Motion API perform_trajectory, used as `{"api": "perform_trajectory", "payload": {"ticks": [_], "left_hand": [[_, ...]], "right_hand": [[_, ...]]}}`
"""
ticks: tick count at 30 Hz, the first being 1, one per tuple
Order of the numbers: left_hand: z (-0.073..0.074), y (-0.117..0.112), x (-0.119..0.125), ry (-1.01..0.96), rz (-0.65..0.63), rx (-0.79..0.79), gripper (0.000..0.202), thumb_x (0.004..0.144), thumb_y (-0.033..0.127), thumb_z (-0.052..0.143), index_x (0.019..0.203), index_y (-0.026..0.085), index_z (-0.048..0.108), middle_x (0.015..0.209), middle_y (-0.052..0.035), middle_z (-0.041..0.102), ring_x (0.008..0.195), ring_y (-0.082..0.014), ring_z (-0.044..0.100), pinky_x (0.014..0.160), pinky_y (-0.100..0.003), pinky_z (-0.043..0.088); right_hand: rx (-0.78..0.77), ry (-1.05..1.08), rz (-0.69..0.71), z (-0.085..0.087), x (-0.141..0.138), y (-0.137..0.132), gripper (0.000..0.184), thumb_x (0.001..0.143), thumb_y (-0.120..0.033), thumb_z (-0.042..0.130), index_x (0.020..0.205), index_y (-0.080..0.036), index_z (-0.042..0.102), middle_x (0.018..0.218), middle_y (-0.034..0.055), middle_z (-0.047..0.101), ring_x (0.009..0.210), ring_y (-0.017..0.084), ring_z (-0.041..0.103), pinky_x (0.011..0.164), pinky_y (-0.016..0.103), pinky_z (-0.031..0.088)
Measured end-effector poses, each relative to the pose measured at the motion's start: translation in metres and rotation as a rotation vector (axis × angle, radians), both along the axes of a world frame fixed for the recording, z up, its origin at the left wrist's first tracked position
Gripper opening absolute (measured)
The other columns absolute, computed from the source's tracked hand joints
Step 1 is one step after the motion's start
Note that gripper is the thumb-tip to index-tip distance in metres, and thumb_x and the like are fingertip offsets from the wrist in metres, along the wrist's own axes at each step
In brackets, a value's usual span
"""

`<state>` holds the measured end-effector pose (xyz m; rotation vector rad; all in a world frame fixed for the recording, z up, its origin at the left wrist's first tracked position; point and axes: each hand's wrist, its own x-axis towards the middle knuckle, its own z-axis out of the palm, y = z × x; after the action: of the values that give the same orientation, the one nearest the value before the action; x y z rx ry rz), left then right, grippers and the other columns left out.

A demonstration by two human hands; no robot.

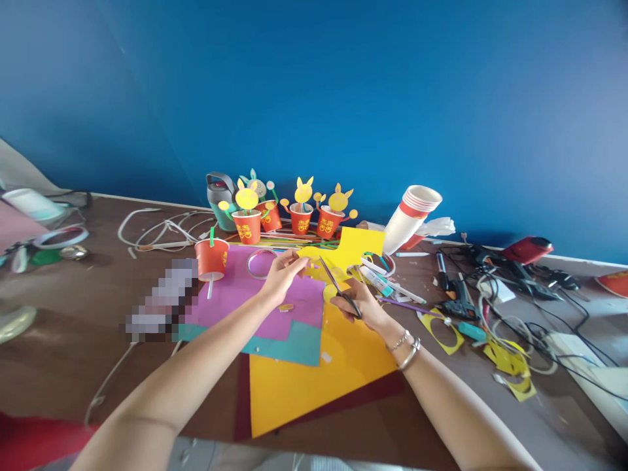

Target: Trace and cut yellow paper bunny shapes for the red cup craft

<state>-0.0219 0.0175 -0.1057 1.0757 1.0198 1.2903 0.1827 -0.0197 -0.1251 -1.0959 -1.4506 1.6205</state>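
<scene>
In the head view my left hand (285,271) pinches the left end of a small piece of yellow paper (310,252) above the purple sheet. My right hand (360,305) grips a pair of scissors (338,286) by its dark handles, with the blades pointing up and left near that paper. Just behind lies a larger yellow sheet (360,242) with a rounded cutout. Under my hands are a purple sheet (220,297), a teal sheet (304,343) and an orange-yellow sheet (294,392). Whether the blades touch the paper I cannot tell.
Red paper cups (246,229) with yellow rabbit-like heads stand along the blue wall. A red cup (212,261) with a green straw is at left, near a blurred-out object (164,297). White cups (409,219) lean at right, before a glue gun (458,301), cables and yellow scraps (444,333).
</scene>
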Motion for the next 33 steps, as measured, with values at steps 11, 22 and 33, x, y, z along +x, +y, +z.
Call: {"api": "perform_trajectory", "payload": {"ticks": [11,22,33], "left_hand": [[-0.005,0.007,-0.01,0.203,0.293,0.237,0.017,0.071,0.035,0.073,0.074,0.021,0.065,0.093,-0.0035,0.07,0.101,-0.0217,0.062,0.078,-0.028,0.05],[-0.005,0.003,-0.003,-0.095,-0.067,-0.036,0.027,0.061,0.031,0.076,0.076,0.018,0.059,0.073,0.0012,0.068,0.077,-0.0192,0.07,0.064,-0.027,0.054],[-0.003,0.004,-0.005,-0.101,-0.175,-0.062,0.034,0.058,0.034,0.081,0.084,0.015,0.068,0.087,-0.0059,0.075,0.083,-0.0227,0.07,0.069,-0.031,0.057]], "right_hand": [[-0.055,-0.072,0.152,0.012,0.007,-0.001,0.033,0.072,-0.044,0.074,0.083,-0.017,0.058,0.048,-0.0066,0.056,0.037,0.008,0.049,0.037,0.02,0.038],[-0.165,-0.017,0.241,0.017,0.009,-0.002,0.04,0.074,-0.05,0.071,0.086,-0.012,0.066,0.05,-0.004,0.057,0.036,0.007,0.05,0.034,0.017,0.025],[-0.171,0.096,0.222,0.01,0.006,-0.004,0.044,0.077,-0.052,0.07,0.094,-0.011,0.069,0.056,-0.0011,0.062,0.04,0.008,0.054,0.033,0.017,0.027]]}}
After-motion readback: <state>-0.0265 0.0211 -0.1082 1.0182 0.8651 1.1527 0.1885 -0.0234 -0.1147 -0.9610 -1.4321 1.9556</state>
